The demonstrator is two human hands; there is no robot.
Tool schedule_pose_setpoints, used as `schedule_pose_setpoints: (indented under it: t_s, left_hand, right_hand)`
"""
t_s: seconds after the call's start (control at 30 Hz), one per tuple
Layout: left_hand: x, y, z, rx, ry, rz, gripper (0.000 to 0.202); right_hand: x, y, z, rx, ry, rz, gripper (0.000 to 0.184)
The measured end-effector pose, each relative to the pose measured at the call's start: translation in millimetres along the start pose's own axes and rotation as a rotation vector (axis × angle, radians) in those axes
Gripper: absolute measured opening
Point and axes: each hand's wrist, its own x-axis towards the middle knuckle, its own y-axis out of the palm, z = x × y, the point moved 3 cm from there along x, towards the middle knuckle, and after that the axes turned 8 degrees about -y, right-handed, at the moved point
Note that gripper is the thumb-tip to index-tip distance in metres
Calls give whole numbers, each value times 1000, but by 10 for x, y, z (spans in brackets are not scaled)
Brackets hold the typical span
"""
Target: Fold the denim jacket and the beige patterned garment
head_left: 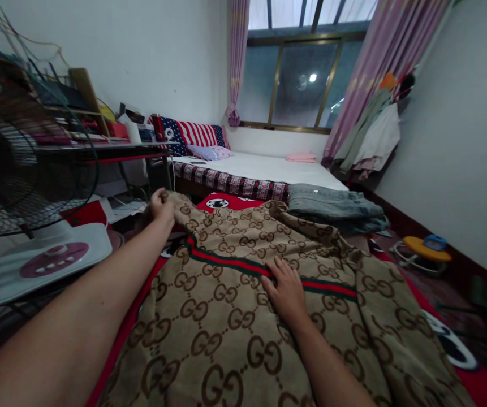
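The grip of the left hand is closed on one corner of the garment, near the far left corner of the red cover under it. The fingers are bent around the fabric, and this corner looks a little lifted; whether it belongs to a sleeve or a shoulder, I cannot tell. The arm is stretched long, probably because this corner lies far from the person.

The right hand grasps nothing. It rests with the palm down and the fingers loosely spread, touching the green and red stripe near the middle of the garment. I think it serves as a weight, so that the fabric does not slide when the other hand pulls, and perhaps it also smooths the surface.

The garment lies spread over most of the red cover, from the near side almost to the far edge; the cover shows along its left and right edges. Such a flat position probably makes creases easy to see and to reach. Some folds remain toward the right edge.

Near the far right corner are folded jeans, just beside the garment, maybe put there to leave the middle free. Beyond the far edge stands the bed.
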Motion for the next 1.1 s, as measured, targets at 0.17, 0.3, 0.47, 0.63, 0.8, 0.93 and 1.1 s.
schedule_pose_setpoints:
  t_s: [0.17, 0.3, 0.47, 0.63, 0.8, 0.93, 1.1]
  left_hand:
    - [-268, 510, -839, -46, 469, 426, 46]
    - [-1066, 831, -700, 298, 724, 883, 69]
    - [-1642, 858, 94, 681, 635, 850, 60]
    - [-1744, 837, 218, 655, 630, 767, 54]
    - [-1819, 699, 182, 645, 591, 792, 51]
    - [-1874, 286, 265, 594, 568, 1013, 63]
    - [-1847, -506, 336, 711, 429, 1063, 77]
  right_hand:
    - [-8, -14, 6, 26, -2, -29, 42]
    - [-25, -40, 0, 49, -27, -70, 39]
    - [-30, -53, -8, 57, -75, -62, 40]
    - [-30, -76, 7, 73, -72, -92, 37]
    - [-30, -101, -9, 117, -74, -104, 35]
    - [-28, -103, -30, 151, -74, -116, 34]
    - [-16, -79, -44, 153, -81, -120, 33]
